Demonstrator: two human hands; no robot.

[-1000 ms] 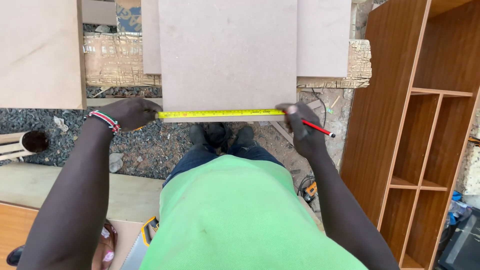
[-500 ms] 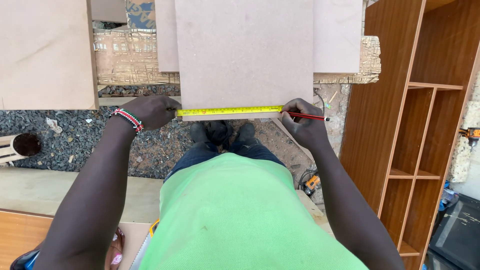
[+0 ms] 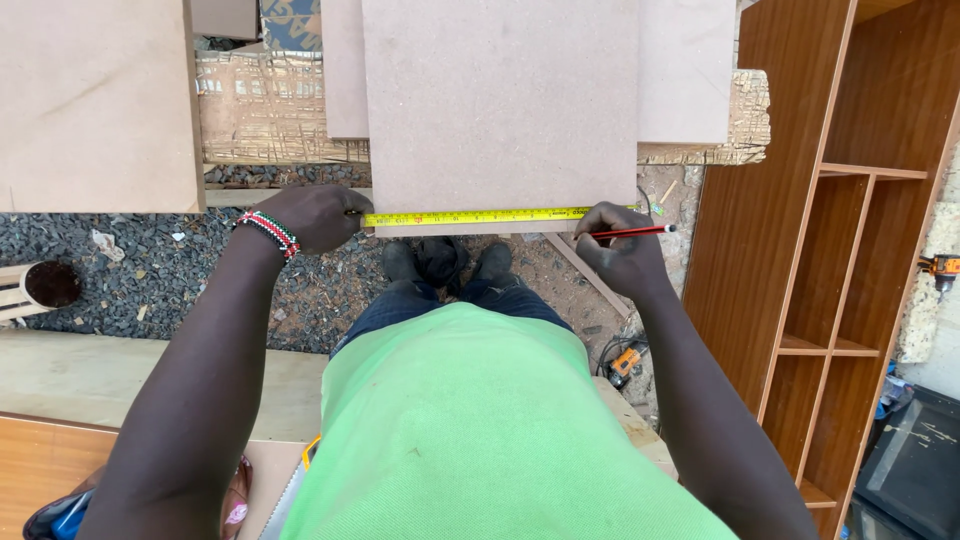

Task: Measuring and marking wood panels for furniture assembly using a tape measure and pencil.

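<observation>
A pale brown fibreboard panel (image 3: 500,110) lies in front of me. A yellow tape measure (image 3: 475,216) is stretched along its near edge. My left hand (image 3: 315,216), with a beaded bracelet at the wrist, pins the tape's left end at the panel's left corner. My right hand (image 3: 620,245) grips a red pencil (image 3: 635,232) lying nearly level, its tip at the tape's right end near the panel's right corner.
A brown wooden shelf unit (image 3: 850,250) stands at the right. Another board (image 3: 95,100) lies at the left, more panels behind. Gravel (image 3: 150,270) covers the ground below. A wood plank (image 3: 90,375) and a saw (image 3: 290,480) lie near my left side.
My right hand has swung the pencil from slanting downward to nearly level, its tip now against the tape's right end. The view has drifted, so the panel sits further right.
</observation>
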